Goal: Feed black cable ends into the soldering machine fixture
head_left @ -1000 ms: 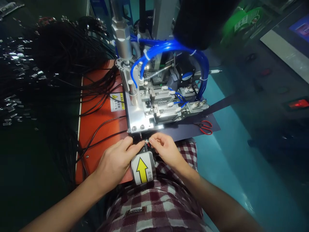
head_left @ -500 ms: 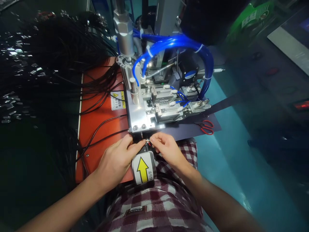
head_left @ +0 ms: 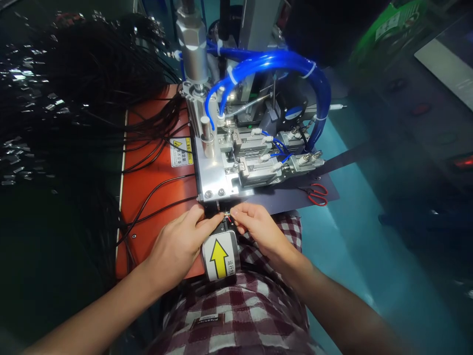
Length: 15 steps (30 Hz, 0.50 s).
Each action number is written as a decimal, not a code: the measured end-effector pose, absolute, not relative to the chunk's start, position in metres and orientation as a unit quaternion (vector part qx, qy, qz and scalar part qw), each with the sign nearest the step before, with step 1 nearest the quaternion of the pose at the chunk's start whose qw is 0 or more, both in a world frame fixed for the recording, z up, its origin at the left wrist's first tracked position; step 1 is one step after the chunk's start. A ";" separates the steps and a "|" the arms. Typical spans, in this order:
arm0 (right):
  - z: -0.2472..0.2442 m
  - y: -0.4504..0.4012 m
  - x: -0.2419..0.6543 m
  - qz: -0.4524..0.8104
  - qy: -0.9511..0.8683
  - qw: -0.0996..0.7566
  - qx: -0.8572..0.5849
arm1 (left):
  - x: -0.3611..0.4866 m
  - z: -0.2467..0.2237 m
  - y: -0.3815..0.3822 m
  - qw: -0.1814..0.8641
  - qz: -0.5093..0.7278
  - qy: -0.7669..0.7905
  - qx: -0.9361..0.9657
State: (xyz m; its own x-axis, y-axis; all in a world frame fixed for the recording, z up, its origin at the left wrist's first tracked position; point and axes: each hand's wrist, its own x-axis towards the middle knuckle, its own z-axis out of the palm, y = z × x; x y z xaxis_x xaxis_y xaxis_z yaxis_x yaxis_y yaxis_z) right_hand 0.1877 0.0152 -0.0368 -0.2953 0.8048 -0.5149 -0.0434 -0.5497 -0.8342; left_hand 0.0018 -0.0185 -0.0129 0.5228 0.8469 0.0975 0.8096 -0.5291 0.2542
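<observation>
Several thin wires (head_left: pixel 228 215), with red and pale strands showing, stick out between my fingertips at the machine's front edge. My right hand (head_left: pixel 256 229) pinches their right end between thumb and forefinger. From the other side, my left hand (head_left: pixel 177 241) has its fingers bent, one tip pressed at the wires' left end; what its palm holds is hidden. Just below lies a white label with a yellow arrow (head_left: pixel 219 259) on a rounded part. The metal press machine (head_left: pixel 210 172) stands directly beyond both hands.
Black cables (head_left: pixel 162 182) cross the orange machine table (head_left: pixel 155 236) from a large bundle (head_left: pixel 103 69) at left. Blue air hoses (head_left: pixel 273 61) arch over the machine. Red-handled snips (head_left: pixel 318 195) lie on the dark plate (head_left: pixel 288 197) at right.
Both hands stay at the same spot with nearly the same grip. The view has shifted only slightly.
</observation>
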 end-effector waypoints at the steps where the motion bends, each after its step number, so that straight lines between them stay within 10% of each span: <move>1: -0.036 0.015 0.188 0.717 -0.369 0.293 -0.515 | 0.002 -0.013 -0.018 0.090 0.105 0.478 0.867; 15: -0.038 0.013 0.192 0.675 -0.456 0.302 -0.495 | 0.002 -0.014 -0.019 0.100 0.111 0.479 0.865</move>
State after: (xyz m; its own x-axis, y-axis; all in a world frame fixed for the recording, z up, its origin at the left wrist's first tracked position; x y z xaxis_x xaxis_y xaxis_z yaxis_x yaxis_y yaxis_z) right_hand 0.1919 0.0129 -0.0377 -0.3272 0.8592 -0.3933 0.0430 -0.4023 -0.9145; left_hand 0.0020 -0.0188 -0.0143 0.5169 0.8507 0.0954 0.8064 -0.5213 0.2791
